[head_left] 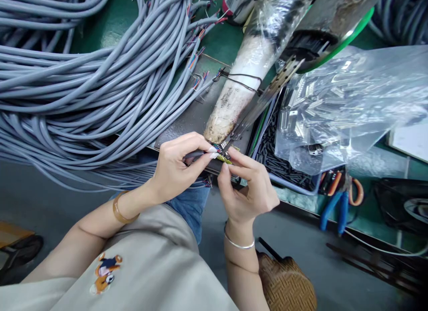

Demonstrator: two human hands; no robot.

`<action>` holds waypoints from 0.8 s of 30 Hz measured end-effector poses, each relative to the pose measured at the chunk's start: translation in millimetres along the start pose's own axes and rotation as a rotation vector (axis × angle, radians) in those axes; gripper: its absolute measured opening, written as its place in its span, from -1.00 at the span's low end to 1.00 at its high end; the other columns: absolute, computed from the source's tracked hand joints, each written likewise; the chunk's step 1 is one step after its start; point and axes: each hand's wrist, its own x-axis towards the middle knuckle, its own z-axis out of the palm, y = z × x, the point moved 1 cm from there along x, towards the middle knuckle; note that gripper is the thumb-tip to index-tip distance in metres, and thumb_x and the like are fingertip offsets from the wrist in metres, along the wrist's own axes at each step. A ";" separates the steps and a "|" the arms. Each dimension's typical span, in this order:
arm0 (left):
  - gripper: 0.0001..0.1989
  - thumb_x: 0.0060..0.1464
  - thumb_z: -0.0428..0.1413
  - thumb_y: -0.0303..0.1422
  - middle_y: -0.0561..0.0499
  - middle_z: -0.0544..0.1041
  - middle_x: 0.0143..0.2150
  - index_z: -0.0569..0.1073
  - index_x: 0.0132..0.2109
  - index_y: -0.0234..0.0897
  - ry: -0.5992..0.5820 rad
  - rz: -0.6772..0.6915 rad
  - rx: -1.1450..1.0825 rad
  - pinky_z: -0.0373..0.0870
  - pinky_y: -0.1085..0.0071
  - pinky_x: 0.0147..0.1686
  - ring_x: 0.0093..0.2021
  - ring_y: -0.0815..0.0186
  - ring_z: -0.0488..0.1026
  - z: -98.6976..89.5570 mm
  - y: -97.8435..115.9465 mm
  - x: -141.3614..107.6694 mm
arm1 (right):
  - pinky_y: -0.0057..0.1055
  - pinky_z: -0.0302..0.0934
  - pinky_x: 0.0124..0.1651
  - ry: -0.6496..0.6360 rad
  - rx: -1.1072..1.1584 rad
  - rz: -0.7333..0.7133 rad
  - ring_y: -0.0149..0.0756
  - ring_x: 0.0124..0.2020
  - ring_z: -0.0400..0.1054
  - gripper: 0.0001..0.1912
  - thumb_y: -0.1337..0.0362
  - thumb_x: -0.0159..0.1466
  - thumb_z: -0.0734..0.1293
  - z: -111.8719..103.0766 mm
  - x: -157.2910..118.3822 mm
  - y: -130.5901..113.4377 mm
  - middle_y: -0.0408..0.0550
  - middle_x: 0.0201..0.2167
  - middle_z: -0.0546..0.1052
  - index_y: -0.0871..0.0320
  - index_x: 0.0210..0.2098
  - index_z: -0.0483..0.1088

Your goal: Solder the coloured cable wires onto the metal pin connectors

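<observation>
My left hand (180,161) is closed, thumb and fingertips pinching the end of a grey cable (192,154) with thin coloured wires coming out of it. Facing it, my right hand (249,179) is closed too, its thumb and index finger at the edge of a small metal-pinned connector (223,147). A yellow-green piece (224,159) lies just under the connector, between the fingertips of both hands. The wire ends meet the connector's pins there, but the fingers partly hide the contact. Right above comes down the narrow metal end of a fixture (242,121).
Many grey cables (100,92) with stripped ends cover the left side. A stained white tube (234,88) slants above my hands. To the right are a bin (312,193) of black pieces, a clear bag (351,106) of metal connectors, and blue-handled pliers (337,210). A woven stool (287,280) stands below.
</observation>
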 end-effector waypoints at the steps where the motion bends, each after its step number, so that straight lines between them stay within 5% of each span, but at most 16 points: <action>1: -0.94 0.18 0.25 -0.50 0.08 0.55 -0.38 0.55 -0.28 -0.31 -0.014 -0.020 -0.002 0.25 0.55 -0.50 -0.49 0.51 0.33 -0.3 0.5 -0.5 | -0.43 0.52 -0.13 -0.009 -0.012 -0.021 -0.31 -0.19 0.64 -0.79 0.50 0.24 0.45 -0.4 -0.9 0.5 0.00 -0.12 0.71 0.10 -0.25 0.41; 8: -0.94 0.16 0.25 -0.52 0.02 0.62 -0.34 0.55 -0.30 -0.33 -0.067 -0.106 -0.013 0.37 0.52 -0.35 -0.36 0.43 0.50 -1.2 0.4 -4.1 | -0.47 0.50 -0.11 -0.080 -0.057 -0.097 -0.31 -0.18 0.65 -0.78 0.50 0.23 0.44 -2.8 -6.5 3.8 0.02 -0.12 0.71 0.09 -0.28 0.37; 17: -0.96 0.17 0.23 -0.48 -0.01 0.64 -0.31 0.56 -0.28 -0.34 -0.133 -0.190 -0.060 0.34 0.53 -0.38 -0.37 0.43 0.47 -3.9 5.1 -12.6 | -0.46 0.51 -0.19 -0.070 -0.034 -0.081 -0.31 -0.25 0.66 -0.79 0.48 0.24 0.45 -9.6 -13.7 1.2 -0.05 -0.20 0.72 0.08 -0.25 0.41; 24: -0.86 0.14 0.25 -0.35 0.10 0.50 -0.49 0.55 -0.27 -0.38 -0.429 -0.594 -0.313 0.16 0.56 -0.57 -0.60 0.53 0.22 -14.7 4.7 -29.9 | -0.40 0.51 -0.35 -0.024 0.171 0.119 -0.28 -0.34 0.64 -0.81 0.50 0.26 0.42 -21.9 -20.5 -4.8 -0.11 -0.33 0.70 0.11 -0.19 0.47</action>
